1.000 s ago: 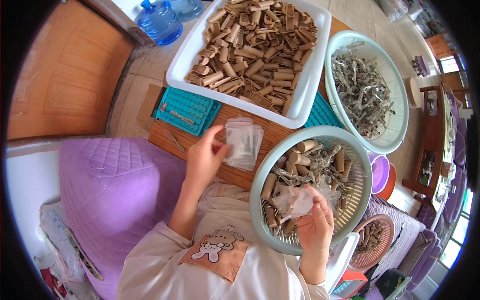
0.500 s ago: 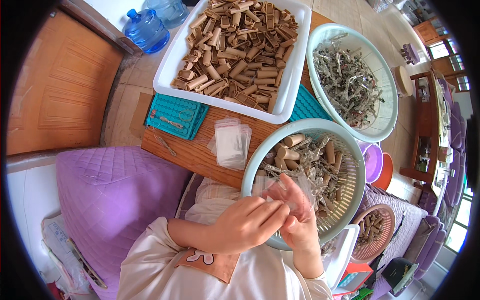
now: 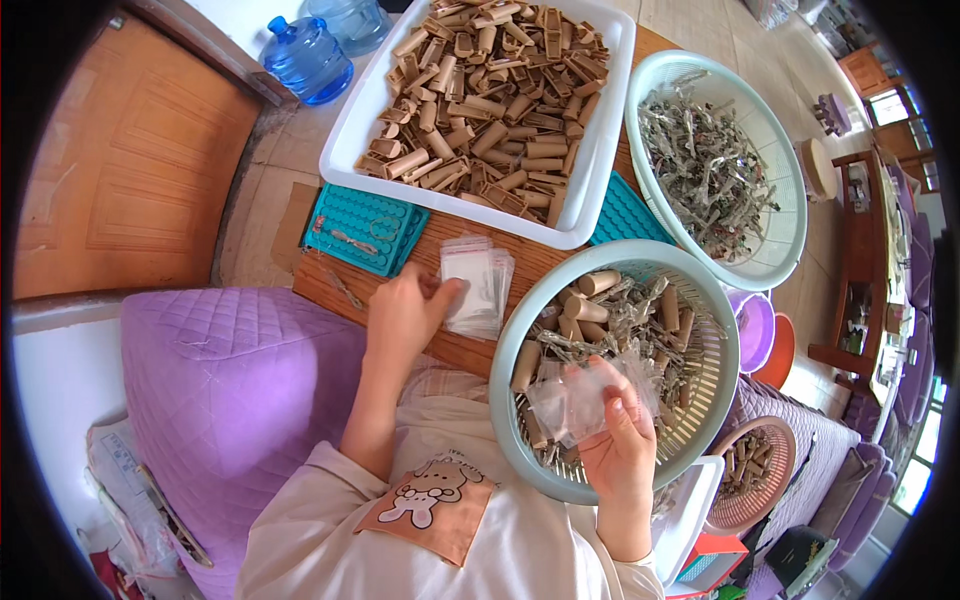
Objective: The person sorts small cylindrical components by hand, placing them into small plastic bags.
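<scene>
My right hand point(image 3: 618, 445) is closed on several clear plastic bags point(image 3: 572, 402), fanned out over the grey-green basket point(image 3: 512, 372). Inside that basket lie brown tubes point(image 3: 597, 282) and crumpled clear-wrapped bundles point(image 3: 640, 320). My left hand point(image 3: 405, 308) is over the table's near edge, thumb spread from the fingers and nothing visible in its grip. Its thumb tip reaches the left side of a stack of clear bags point(image 3: 480, 285) on the wooden table point(image 3: 432, 246); whether it presses on them I cannot tell.
A white tray point(image 3: 342, 165) heaped with brown half-tube pieces point(image 3: 490, 110) stands at the far side. Right of it is a pale basket point(image 3: 795, 235) of wrapped bundles. Teal trays point(image 3: 362, 228) sit at the table's left. A purple padded seat point(image 3: 235, 400) is beside me.
My left hand has parted from my right hand and moved left to the bag stack. My right hand keeps the bags, now spread more openly over the basket. The view has shifted slightly.
</scene>
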`<state>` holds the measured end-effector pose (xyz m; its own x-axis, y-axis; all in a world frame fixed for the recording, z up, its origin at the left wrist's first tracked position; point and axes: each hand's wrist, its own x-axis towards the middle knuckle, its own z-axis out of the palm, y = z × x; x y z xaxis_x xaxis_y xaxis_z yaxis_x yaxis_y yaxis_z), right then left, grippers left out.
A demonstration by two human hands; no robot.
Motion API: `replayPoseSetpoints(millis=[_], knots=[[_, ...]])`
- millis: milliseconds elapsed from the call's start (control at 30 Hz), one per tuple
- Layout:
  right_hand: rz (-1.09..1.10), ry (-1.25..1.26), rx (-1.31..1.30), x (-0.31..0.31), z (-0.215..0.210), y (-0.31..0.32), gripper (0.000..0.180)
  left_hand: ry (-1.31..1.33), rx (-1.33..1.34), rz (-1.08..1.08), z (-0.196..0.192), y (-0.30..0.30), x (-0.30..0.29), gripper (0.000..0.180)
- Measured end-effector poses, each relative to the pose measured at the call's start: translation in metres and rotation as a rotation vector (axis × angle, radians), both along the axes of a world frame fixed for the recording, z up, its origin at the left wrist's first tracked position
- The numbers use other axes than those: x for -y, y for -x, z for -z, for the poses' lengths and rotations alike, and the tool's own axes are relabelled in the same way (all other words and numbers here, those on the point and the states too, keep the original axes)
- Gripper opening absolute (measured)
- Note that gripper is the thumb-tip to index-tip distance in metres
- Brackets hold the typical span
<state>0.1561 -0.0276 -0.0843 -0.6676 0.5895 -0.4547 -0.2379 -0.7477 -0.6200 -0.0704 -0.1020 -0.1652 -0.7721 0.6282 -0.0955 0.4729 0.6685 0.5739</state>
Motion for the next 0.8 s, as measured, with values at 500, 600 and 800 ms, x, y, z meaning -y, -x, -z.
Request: replayPoseSetpoints(millis=[500, 600, 800], knots=[[0.069, 0.01, 0.064, -0.001, 0.002, -0.007, 0.041, -0.101, 0.315, -0.065, 0.024, 0.008, 0.003, 0.019], [0.07, 0.021, 0.051, -0.003, 0.002, -0.008, 0.041, -0.127, 0.298, -0.045, 0.019, 0.007, 0.004, 0.017], [0.079, 0.004, 0.049, -0.002, 0.003, -0.008, 0.039, -0.151, 0.244, -0.011, 0.021, 0.005, 0.003, 0.012]])
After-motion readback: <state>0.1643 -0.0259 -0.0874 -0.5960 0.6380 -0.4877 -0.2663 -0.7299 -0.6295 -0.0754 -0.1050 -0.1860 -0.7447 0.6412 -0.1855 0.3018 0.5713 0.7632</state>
